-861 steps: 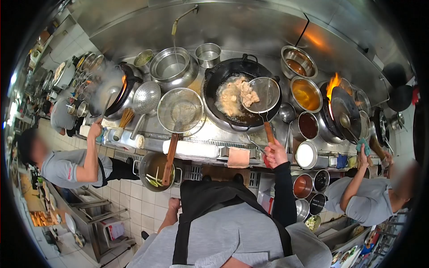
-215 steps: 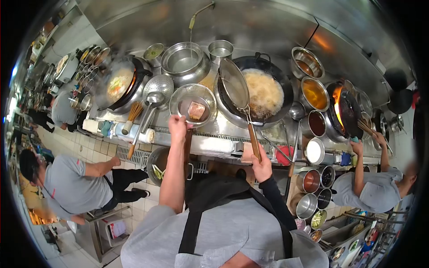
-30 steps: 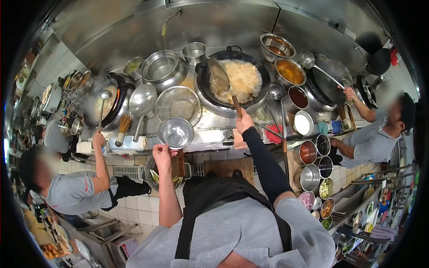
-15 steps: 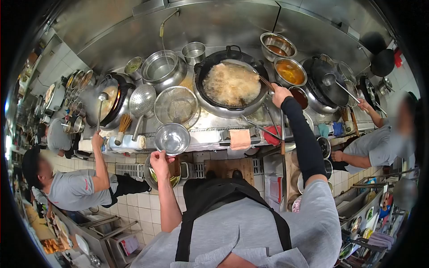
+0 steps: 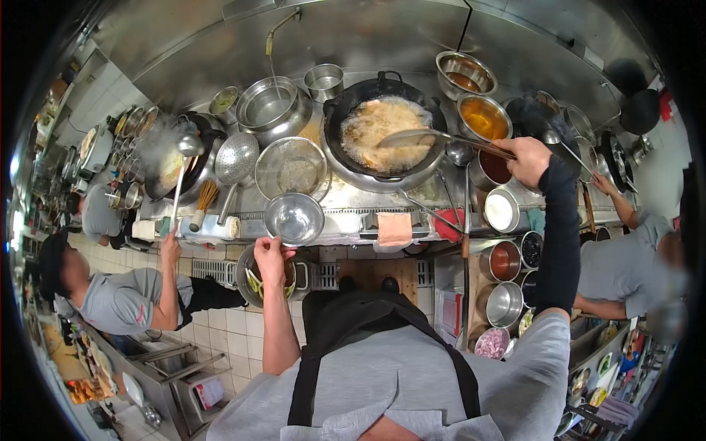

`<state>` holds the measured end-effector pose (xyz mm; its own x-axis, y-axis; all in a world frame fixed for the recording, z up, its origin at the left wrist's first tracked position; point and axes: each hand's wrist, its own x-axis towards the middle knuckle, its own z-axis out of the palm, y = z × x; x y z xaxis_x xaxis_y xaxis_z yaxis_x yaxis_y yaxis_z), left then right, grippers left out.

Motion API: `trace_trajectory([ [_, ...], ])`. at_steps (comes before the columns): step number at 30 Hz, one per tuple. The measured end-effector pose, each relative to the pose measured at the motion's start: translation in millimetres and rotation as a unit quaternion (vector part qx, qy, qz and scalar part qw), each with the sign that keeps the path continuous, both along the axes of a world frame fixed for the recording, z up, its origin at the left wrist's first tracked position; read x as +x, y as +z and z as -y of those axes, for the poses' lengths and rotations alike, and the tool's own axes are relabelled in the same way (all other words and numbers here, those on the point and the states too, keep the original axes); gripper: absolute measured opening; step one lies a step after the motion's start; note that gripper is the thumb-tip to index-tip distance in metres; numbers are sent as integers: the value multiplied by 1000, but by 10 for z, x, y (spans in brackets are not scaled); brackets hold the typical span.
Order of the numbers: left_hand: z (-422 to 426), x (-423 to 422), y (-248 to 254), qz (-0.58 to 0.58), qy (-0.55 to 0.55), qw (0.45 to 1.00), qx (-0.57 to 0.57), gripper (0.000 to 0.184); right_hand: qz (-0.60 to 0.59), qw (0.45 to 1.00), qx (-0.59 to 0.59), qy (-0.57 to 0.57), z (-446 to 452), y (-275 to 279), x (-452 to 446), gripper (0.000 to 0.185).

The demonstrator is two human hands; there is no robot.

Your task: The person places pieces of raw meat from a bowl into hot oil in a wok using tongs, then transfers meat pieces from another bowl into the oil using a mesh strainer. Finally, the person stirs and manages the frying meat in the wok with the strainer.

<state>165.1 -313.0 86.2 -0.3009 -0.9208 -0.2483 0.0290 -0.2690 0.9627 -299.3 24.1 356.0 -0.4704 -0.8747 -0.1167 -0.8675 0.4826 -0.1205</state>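
My left hand (image 5: pixel 273 259) pinches the near rim of a shiny metal bowl (image 5: pixel 294 219), which it holds at the front edge of the stove. Nothing shows inside the bowl. My right hand (image 5: pixel 529 160) is closed round the wooden handle of a long skimmer (image 5: pixel 410 138). The skimmer's round head, seen nearly edge-on, is over the right half of a black wok (image 5: pixel 332 140). Pale, frothing oil (image 5: pixel 382 121) bubbles in that wok. Behind the bowl a round mesh strainer (image 5: pixel 291 165) rests on the stove top, and a perforated ladle (image 5: pixel 237 159) lies to its left.
Metal bowls of amber liquid (image 5: pixel 483 117) and brown liquid (image 5: pixel 466 81) stand right of the wok. Nearer me are a white-filled pot (image 5: pixel 501 211) and several ingredient containers. A co-worker (image 5: pixel 129 294) ladles at a steaming wok on the left; another (image 5: pixel 625 257) works on the right.
My right hand has moved right and towards me, and the skimmer's head now shows above the froth. My left hand and the bowl have shifted slightly right. The left co-worker's ladle has risen.
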Motion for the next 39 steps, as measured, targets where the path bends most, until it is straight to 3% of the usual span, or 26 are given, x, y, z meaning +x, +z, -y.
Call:
trace_trajectory([
  [5, -55, -130, 115, -6, -6, 1000, -5, 14, 111, 993, 10, 47, 76, -82, 34, 53],
  [9, -50, -144, 143, 4, -3, 1000, -3, 13, 142, 987, -40, 68, 160, -834, 64, 52],
  [14, 0, -120, 84, 8, 13, 1000, -16, 13, 162, 979, -117, -32, 483, -1870, 581, 54],
  [17, 39, -139, 81, 16, 9, 1000, -17, 14, 193, 966, -126, -116, 870, -2075, 990, 56],
  [20, 19, -214, 159, 8, 5, 1000, -18, 14, 249, 919, -259, -162, 1243, -2682, 1041, 49],
  [23, 13, -248, 209, 22, -3, 1000, -19, 14, 388, 832, -335, -213, 1352, -2829, 946, 46],
  [25, 39, -195, 198, 9, 1, 1000, -19, 13, 317, 817, -411, -251, 1287, -3120, 774, 50],
  [27, 30, -123, 185, 9, 19, 1000, -14, 13, 197, 857, -421, -223, 1082, -3089, 536, 53],
  [31, 24, 27, 188, -5, 39, 999, 7, 11, 100, 915, -267, -286, 747, -2286, 413, 51],
  [36, 96, 84, 100, -3, 33, 999, 2, 11, 143, 922, -245, -264, 345, -2598, 317, 53],
  [39, 130, -7, 146, -2, 23, 1000, 8, 12, 197, 902, -259, -284, 252, -2444, 594, 56],
])
